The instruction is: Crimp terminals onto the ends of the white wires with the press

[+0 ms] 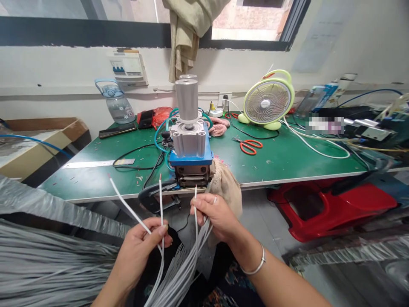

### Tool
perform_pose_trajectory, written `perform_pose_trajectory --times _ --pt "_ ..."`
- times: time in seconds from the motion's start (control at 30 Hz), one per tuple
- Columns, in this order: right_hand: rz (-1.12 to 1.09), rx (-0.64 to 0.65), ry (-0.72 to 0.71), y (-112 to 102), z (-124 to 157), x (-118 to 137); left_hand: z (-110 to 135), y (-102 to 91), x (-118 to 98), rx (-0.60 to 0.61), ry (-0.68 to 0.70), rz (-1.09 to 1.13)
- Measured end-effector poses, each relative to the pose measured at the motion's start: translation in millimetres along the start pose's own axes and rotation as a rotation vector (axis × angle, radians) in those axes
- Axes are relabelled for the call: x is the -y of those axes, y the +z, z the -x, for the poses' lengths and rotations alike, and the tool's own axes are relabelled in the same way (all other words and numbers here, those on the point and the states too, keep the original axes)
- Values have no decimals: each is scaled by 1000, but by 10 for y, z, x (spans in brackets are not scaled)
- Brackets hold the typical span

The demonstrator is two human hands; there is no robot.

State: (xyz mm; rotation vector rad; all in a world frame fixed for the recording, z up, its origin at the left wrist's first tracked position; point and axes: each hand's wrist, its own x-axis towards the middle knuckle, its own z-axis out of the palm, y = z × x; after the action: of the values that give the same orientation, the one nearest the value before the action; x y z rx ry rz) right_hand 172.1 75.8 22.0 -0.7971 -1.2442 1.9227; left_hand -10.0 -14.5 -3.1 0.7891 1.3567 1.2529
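Observation:
Two white cables [131,209] with reddish tips stand up from my left hand [145,243], pinched between thumb and fingers. My right hand [215,213] grips a white cable [196,230] whose end points up at the press, along with other strands. Below and between both hands hangs a bundle of grey-white cables [182,277]. Just ahead of my right hand is the pneumatic press [191,140], a metal cylinder block on a blue plate at the table edge. A cloth bag [225,185] hangs on its right side. My right fingers partly hide the strands they hold.
On the green table [128,147] lie orange-handled scissors [249,146], a steel ruler [99,163] and loose black cords. A green fan [268,100] and a water bottle [117,102] stand farther back. A red stool [335,209] is at right; more bundled cables [47,264] lie at left.

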Motion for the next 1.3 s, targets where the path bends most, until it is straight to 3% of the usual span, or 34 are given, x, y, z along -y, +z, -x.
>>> perform_pose_trajectory --times 0.17,0.63,0.87,1.1,1.3 --pt "-40 -7 36 12 -27 -25 -7 16 1 34 -13 -41" --pt "-509 -167 114 140 -206 128 -6 -66 -111 -62 54 11" --pt "-416 -92 5 86 -191 44 -23 -67 -83 -46 45 11" --pt "-42 13 -20 33 -25 30 -1 -17 -8 21 24 -26" --pt "-91 -10 -14 28 -62 -14 -4 26 1 74 4 -77"
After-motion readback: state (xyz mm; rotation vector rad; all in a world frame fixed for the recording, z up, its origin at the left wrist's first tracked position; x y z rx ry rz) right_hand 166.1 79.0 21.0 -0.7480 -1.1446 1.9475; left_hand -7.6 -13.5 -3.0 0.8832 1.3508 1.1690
